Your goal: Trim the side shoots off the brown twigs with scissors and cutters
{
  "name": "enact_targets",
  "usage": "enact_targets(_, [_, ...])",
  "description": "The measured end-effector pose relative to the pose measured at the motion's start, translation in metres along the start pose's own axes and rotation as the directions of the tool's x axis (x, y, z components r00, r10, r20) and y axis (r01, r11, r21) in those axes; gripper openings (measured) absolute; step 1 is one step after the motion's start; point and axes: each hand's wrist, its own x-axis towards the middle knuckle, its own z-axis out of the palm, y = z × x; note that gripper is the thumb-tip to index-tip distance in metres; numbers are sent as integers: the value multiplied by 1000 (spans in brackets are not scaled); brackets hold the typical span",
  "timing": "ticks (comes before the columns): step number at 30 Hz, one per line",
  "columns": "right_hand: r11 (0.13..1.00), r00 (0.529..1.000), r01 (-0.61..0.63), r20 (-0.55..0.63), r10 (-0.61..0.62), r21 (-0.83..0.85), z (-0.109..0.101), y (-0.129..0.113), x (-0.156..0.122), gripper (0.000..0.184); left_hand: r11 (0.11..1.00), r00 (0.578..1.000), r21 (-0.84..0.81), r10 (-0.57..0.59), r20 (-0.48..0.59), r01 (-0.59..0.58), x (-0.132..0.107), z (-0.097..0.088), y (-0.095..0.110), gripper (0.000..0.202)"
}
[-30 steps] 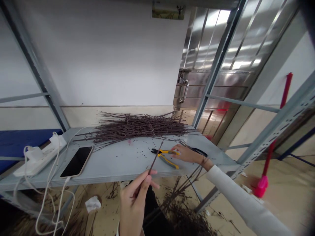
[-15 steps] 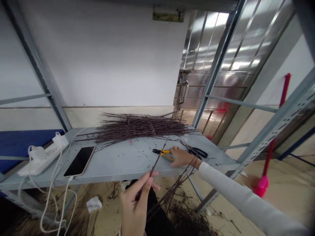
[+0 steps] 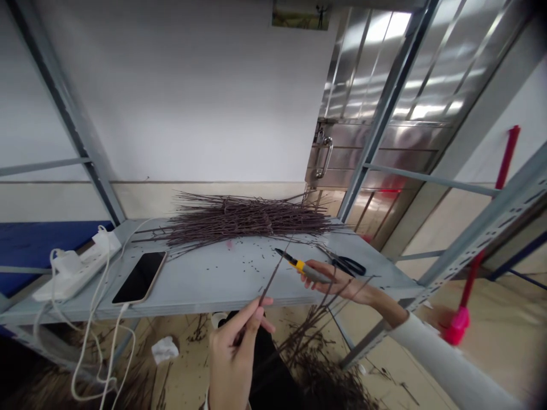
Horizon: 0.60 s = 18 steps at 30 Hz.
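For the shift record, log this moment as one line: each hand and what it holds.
left hand: pinching dark twig | right hand: gripping yellow-handled pliers, above metal shelf

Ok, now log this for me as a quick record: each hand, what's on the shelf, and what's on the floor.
left hand: the left hand pinches a thin twig
right hand: the right hand grips yellow-handled pliers
shelf: a grey metal shelf holds a twig pile, black-handled scissors, a smartphone, a power strip
floor: fallen twigs, crumpled tissue
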Motion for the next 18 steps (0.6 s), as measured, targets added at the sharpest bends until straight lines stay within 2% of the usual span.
enact_targets(4, [990,995,-46,98,33,136,-6,-28,-16,47,999,999,35,-17,43,15,1,2,1,35])
enact_targets(9, [972,977,39,197,-86,231,-6,-38,-19,56,999,999,1,-40,-10,40,-3,5,3,32])
enact_targets(14, [951,981,-28,191,-32,306,-4,-47,-23,59,999,1000,27,-28,8,28,-3,3,4,31])
enact_targets(18, [948,988,-5,148,-44,318,-4,-52,-25,56,995,994,82,46,96,-54,-3,2,3,31])
